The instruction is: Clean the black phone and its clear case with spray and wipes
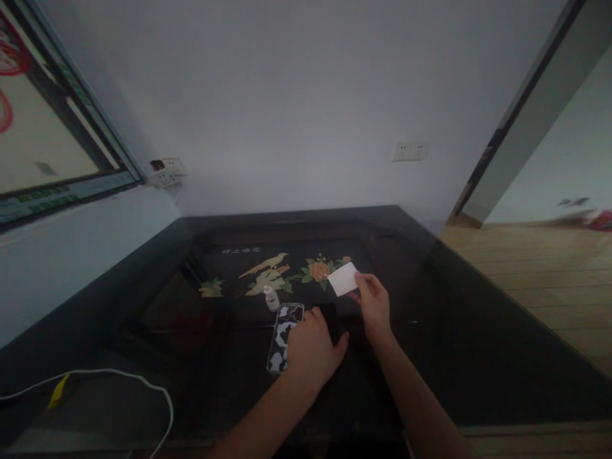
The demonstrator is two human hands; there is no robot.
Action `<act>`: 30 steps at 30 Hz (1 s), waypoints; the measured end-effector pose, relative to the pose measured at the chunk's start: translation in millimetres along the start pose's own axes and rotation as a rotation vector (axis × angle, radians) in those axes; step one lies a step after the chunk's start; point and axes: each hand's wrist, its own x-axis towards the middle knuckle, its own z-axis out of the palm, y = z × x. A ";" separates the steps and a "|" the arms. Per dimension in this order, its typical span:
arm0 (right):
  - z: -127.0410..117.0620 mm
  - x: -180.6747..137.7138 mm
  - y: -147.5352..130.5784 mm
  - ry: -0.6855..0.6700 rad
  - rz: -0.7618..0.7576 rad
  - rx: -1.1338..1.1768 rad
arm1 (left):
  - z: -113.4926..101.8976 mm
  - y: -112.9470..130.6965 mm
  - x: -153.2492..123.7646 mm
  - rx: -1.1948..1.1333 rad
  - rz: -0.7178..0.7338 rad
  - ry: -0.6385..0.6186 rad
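My left hand [313,347] lies over a black flat thing [329,312] on the dark table, fingers bent at one side of it and thumb at the other. The hand hides most of that thing, so I cannot tell its kind. Partly under the same hand is a phone case [283,338] with a black-and-white blotched pattern. My right hand [375,303] pinches a small white sheet [343,279] by its right edge, above the tabletop. A small clear bottle with a white cap [271,298] stands just beyond the phone case.
The glossy dark table [430,357] bears a painted bird and flowers [268,274]. A white cable [143,380] with a yellow tag [59,391] curves across its left front. Wall sockets [410,151] sit behind it, a window [62,115] at left, wooden floor [526,268] at right.
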 end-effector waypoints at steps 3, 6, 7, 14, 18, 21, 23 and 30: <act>-0.6 0.4 -0.5 0.004 0.009 0.018 | 4.7 3.6 4.2 0.045 -0.023 -0.007; 0.0 -0.1 -1.8 0.000 0.012 0.034 | 10.0 5.3 8.1 0.087 -0.024 0.003; 0.3 -0.4 -2.4 -0.002 0.012 0.038 | 12.0 5.6 9.4 0.091 -0.023 0.011; 0.5 -1.1 -2.5 -0.031 0.010 0.050 | 17.8 8.2 13.6 0.216 0.012 0.032; -0.5 0.7 0.8 -0.030 0.005 0.063 | 13.9 12.2 13.2 0.250 0.001 0.028; -0.4 1.7 2.4 -0.024 -0.002 0.051 | 11.6 15.2 12.4 0.302 -0.028 0.024; -0.4 2.1 3.1 -0.015 -0.003 0.050 | 9.3 16.0 11.4 0.324 -0.040 0.029; -5.7 8.4 6.6 0.080 -0.006 0.201 | -19.8 -2.9 14.3 0.000 -0.004 0.052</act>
